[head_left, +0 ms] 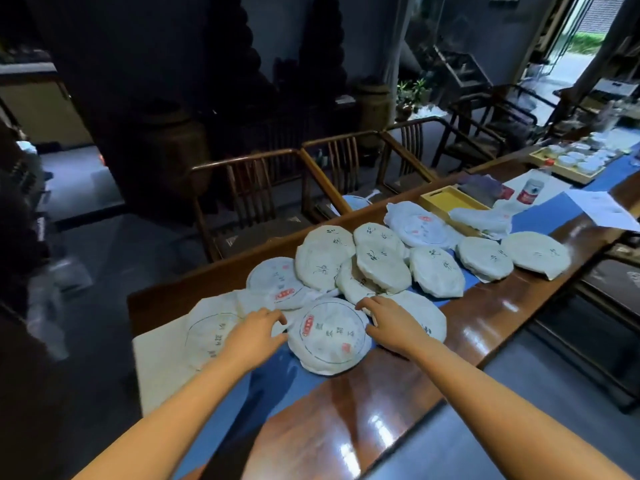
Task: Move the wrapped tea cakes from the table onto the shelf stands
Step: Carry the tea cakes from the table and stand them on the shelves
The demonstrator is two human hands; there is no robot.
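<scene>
Several round tea cakes in white paper lie in a loose pile on a blue runner (pixel 277 379) along a long wooden table (pixel 346 424). The nearest tea cake (pixel 329 337), printed with a green ring and red stamps, sits between my hands. My left hand (pixel 258 336) curls its fingers on that cake's left edge. On its right edge, my right hand (pixel 389 320) does the same with curled fingers. A flattened wrapper paper (pixel 204 327) lies under my left hand. No shelf stands are in view.
A yellow wooden tray (pixel 446 199), a plastic bottle (pixel 531 188) and a tray of white cups (pixel 575 161) stand further along the table. Wooden chairs (pixel 249 188) line its far side. White paper sheets (pixel 606 209) lie at the right.
</scene>
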